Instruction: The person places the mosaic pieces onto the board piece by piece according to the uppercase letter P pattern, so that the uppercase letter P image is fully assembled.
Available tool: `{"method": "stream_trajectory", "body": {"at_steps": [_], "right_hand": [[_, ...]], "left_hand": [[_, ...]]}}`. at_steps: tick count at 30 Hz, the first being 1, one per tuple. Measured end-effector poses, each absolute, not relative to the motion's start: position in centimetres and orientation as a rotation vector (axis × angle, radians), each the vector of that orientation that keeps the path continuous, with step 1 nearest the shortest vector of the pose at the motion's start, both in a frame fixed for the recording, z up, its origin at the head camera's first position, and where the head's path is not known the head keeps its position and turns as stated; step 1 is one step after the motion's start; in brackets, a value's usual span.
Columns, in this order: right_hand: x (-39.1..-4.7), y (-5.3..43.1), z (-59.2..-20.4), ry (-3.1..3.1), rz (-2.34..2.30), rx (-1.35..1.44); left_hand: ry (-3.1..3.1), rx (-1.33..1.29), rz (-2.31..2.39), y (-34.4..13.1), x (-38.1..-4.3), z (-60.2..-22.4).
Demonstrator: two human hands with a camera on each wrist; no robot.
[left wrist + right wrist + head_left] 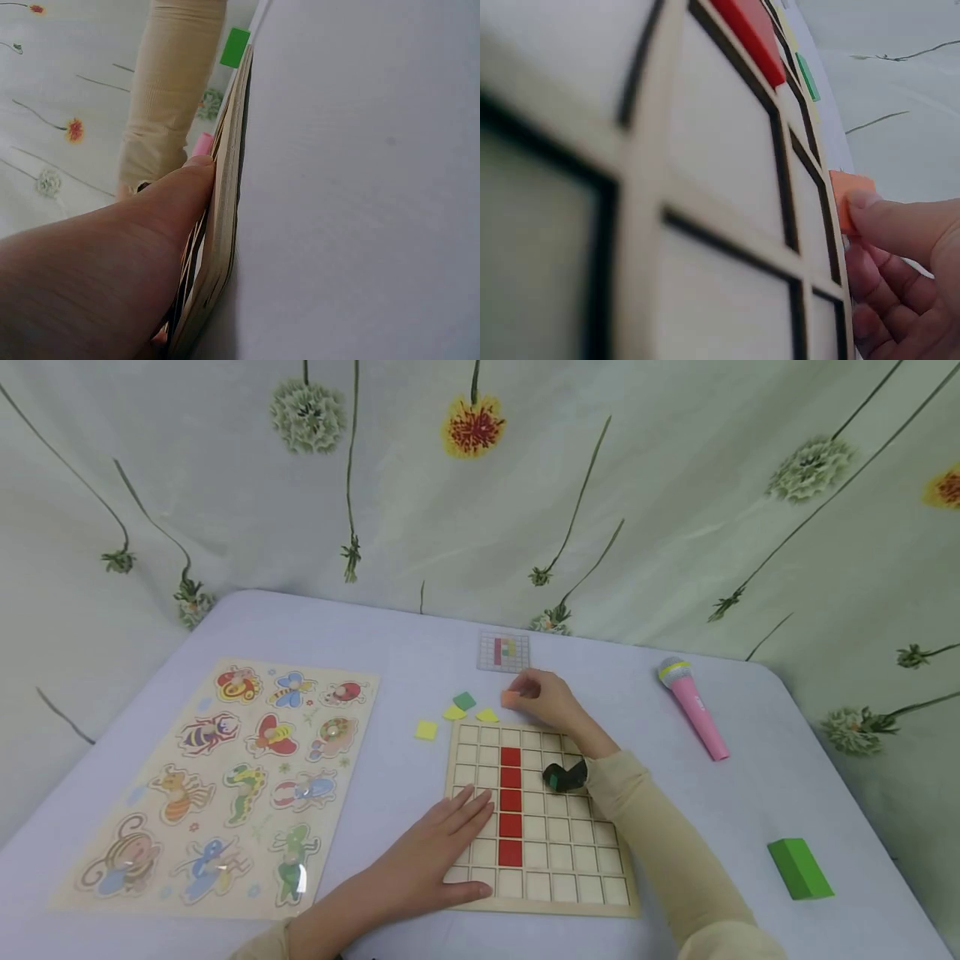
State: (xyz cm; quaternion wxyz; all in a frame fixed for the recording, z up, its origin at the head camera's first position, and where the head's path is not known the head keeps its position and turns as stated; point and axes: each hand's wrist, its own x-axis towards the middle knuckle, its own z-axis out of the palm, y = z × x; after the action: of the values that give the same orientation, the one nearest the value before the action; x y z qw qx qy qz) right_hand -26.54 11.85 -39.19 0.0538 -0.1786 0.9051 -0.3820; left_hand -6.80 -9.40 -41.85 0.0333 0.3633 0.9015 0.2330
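A wooden grid board (555, 887) lies on the table, with a column of several red square tiles (510, 800) set in its cells. My left hand (420, 852) rests on the board's left side with fingers spread; in the left wrist view its thumb (196, 169) lies along the board's edge. Past the board's far edge, my right hand (549, 697) pinches an orange tile (843, 196) between thumb and fingers. Beside it lie yellow tiles (426, 730) and a green tile (464, 701). A small pattern card (487, 652) with a printed grid lies just behind.
An insect puzzle board (300, 760) takes up the table's left side. At the right are a pink toy microphone (699, 714) and a green block (799, 868). A floral cloth (420, 485) hangs behind the table. The black wrist camera (564, 777) hangs over the grid.
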Motion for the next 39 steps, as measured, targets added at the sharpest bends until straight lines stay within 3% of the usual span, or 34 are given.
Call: {"method": "stream_trajectory", "body": {"at_steps": [10,21,31,39], "right_hand": [[-23.4,14.4,-38.1,2.551,-1.476,-0.458],[-19.3,15.8,-38.8,2.601,-1.229,-0.659],[-18.8,15.4,-38.6,2.786,-1.016,-0.946],[-20.2,15.1,-37.8,2.736,-1.066,-0.814]], "left_hand": [[2.768,1.113,0.718,-9.5,-6.8,-41.7],[2.756,1.084,0.7,-9.4,-6.8,-41.5],[2.758,1.093,0.706,-9.4,-6.8,-41.7],[2.768,1.105,0.707,-9.4,-6.8,-41.7]]}}
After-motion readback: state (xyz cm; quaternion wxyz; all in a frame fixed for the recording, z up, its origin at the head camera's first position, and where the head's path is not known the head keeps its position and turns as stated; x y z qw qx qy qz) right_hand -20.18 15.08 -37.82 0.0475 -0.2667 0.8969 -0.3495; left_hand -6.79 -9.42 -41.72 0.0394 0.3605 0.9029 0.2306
